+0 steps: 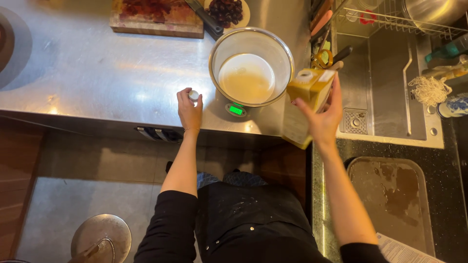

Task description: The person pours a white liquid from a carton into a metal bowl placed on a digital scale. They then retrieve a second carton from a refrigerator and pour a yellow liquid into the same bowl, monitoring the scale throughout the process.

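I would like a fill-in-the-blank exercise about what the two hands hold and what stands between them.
1. The right hand holds a yellow ____.
2. The left hand holds a small white ____.
3. The steel bowl stands on a digital ____.
4. The liquid in the bowl looks ____.

Missing words: carton; cap; scale; pale

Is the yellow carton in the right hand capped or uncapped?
Uncapped: the carton in the right hand shows an open spout, and the left hand holds a small white cap.
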